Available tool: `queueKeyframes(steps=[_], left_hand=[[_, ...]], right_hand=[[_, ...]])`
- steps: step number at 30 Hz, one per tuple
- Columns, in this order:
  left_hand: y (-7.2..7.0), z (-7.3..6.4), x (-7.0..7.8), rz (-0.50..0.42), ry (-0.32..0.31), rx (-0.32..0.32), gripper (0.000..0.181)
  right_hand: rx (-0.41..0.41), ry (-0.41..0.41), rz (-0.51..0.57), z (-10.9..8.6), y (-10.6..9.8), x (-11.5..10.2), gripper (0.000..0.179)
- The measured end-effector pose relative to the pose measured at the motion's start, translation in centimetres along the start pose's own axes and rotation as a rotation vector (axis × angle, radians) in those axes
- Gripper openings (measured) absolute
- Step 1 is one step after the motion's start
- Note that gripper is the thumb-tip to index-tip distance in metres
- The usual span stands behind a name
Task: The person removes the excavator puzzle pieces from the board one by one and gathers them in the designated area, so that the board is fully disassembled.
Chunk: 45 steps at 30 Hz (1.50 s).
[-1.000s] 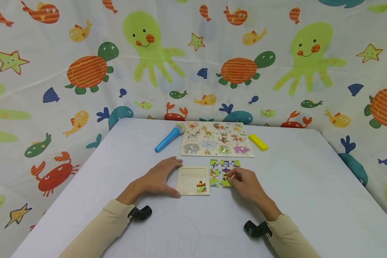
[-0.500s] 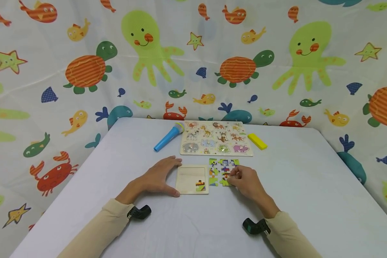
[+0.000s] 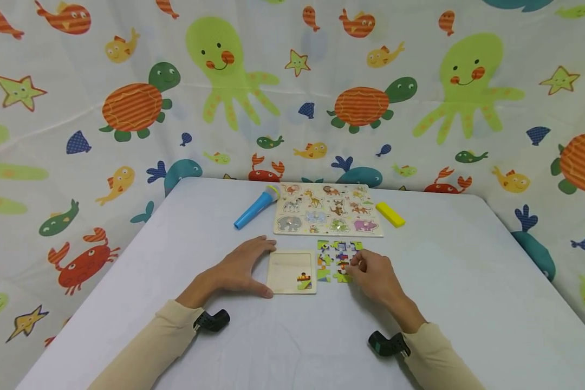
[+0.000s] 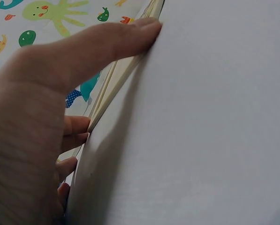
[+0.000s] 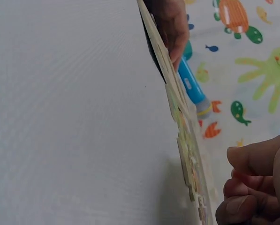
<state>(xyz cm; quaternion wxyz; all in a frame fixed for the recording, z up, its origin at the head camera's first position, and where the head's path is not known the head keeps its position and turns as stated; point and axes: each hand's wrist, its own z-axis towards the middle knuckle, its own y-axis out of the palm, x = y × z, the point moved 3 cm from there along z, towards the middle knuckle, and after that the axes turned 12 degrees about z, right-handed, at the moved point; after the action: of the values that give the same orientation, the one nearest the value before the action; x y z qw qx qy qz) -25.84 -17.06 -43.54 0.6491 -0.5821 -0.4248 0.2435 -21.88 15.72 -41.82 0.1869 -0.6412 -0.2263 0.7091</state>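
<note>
A small square wooden puzzle tray [image 3: 285,265] lies on the white table, with a joined picture piece [image 3: 304,280] in its lower right corner. My left hand [image 3: 239,268] holds the tray by its left side, thumb at the near corner and fingers at the far corner; the left wrist view shows the thumb [image 4: 135,40] over the edge. Right of the tray lie several colourful jigsaw pieces [image 3: 324,260] in rows. My right hand [image 3: 374,275] is over the right-hand pieces, fingers loosely bent. No piece shows between its thumb and fingers in the right wrist view.
Behind the tray lies an animal peg puzzle board [image 3: 329,210]. A blue toy microphone [image 3: 255,208] leans against its left side, and a yellow block [image 3: 390,215] lies at its right. A sea-animal cloth [image 3: 292,124] hangs behind the table.
My right hand has drawn slightly back and up, so more of the lower right jigsaw pieces show. The left hand stays at the tray.
</note>
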Motion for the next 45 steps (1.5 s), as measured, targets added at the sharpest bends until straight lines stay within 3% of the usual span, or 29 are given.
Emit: queueKeyframes(steps=[15, 26, 35, 45], left_hand=[[0.1, 0.1, 0.0, -0.001, 0.001, 0.0, 0.11], [0.1, 0.2, 0.0, 0.018, 0.008, -0.004, 0.11], [0.2, 0.2, 0.0, 0.012, 0.013, 0.0, 0.11], [0.2, 0.1, 0.0, 0.001, -0.003, 0.009, 0.108]], right_hand=[[-0.062, -0.08, 0.061, 0.0, 0.9, -2.0, 0.01], [-0.141, -0.145, 0.025, 0.3, 2.9, -3.8, 0.012], [-0.27, -0.148, -0.061, 0.6, 5.3, -4.8, 0.019], [-0.3, -0.177, -0.132, 0.7, 6.7, -5.7, 0.035]])
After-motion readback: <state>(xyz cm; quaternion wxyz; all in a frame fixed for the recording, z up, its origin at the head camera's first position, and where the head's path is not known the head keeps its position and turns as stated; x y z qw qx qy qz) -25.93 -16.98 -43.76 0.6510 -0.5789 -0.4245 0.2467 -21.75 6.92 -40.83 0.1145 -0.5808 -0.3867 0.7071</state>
